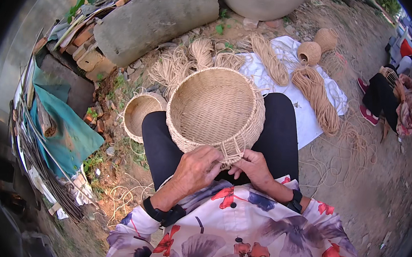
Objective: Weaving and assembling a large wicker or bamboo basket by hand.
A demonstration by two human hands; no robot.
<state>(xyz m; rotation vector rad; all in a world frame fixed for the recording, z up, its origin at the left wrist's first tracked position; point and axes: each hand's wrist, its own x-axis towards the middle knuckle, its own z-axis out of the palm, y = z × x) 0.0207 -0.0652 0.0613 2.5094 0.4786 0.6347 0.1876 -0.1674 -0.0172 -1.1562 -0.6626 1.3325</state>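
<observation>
A large round woven basket (212,107) of pale tan cord rests on my lap between my knees, its wide mouth tilted up toward me. On its near side, a small looped handle (232,149) stands out from the rim. My left hand (197,166) is closed at the left of this handle, thumb and fingers pinching the cord. From the right, my right hand (255,169) pinches the same part of the basket, fingertips close to those of my left. Exactly which strands lie between the fingers is hidden.
A smaller woven basket (138,114) sits on the ground by my left knee. Coiled cord (316,96) and round woven pieces (309,53) lie on or beside a white cloth (289,126). Another person (404,97) sits at far right. Teal sheeting (62,116) and sticks edge the left.
</observation>
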